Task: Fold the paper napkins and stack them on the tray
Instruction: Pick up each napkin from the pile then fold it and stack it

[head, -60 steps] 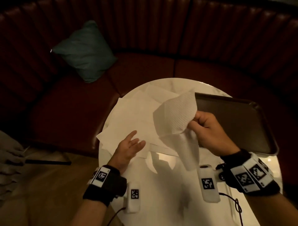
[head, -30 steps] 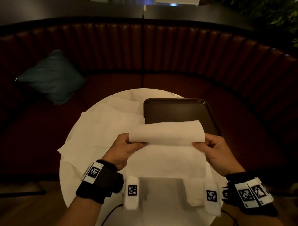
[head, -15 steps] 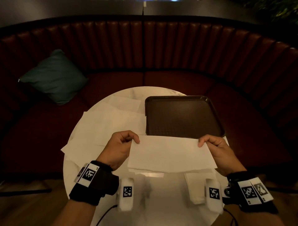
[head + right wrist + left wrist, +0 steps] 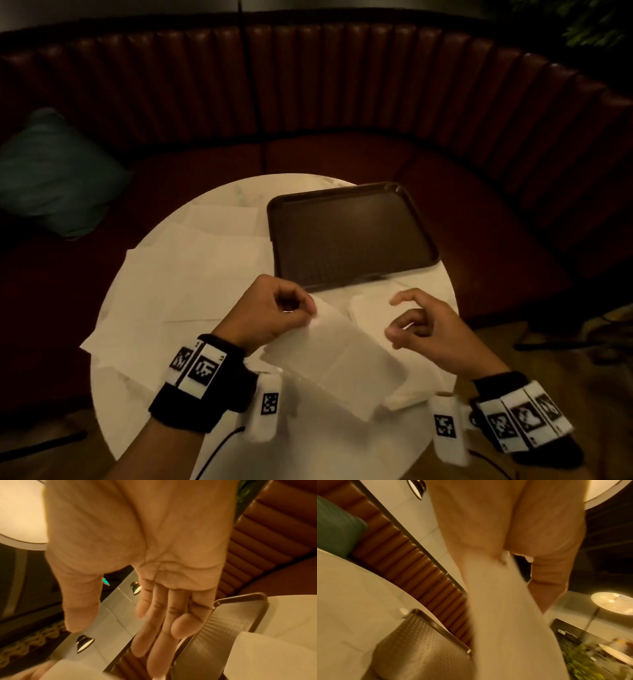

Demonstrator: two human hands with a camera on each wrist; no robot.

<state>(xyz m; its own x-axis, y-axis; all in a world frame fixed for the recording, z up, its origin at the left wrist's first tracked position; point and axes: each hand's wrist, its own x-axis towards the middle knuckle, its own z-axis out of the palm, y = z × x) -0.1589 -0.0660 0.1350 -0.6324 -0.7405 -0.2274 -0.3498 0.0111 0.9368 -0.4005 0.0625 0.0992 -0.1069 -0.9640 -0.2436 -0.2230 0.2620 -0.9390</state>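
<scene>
Being folded near the front of the round white counter (image 4: 308, 442): a half-folded paper napkin (image 4: 337, 370), lying slantwise just near of the tray (image 4: 352, 236), one corner lifted. Pinching that far-left corner between thumb and curled fingers (image 4: 291, 298): the left hand (image 4: 270, 315), probably holding the doubled layers together so the edges are staying matched for a second fold. Hovering over the napkin's right end, holding nothing: the right hand (image 4: 424, 325), fingers loosely spread and half bent, palm bare in the right wrist view, seemingly getting ready to take the opposite corner or press a crease. Lying under and beside it, at the right: another white napkin (image 4: 370, 308), partly covered, its fold state hard to tell. Spreading over the left half of the counter, overlapping and hanging past the rim: loose unfolded napkins (image 4: 191, 284), kept within the left hand's reach. Sitting at the far right of the counter: the dark brown tray, holding nothing at all, so no stack begun. Beyond, curving round: a ribbed red-brown booth seat (image 4: 342, 85), with a teal cushion (image 4: 51, 174) at far left.
</scene>
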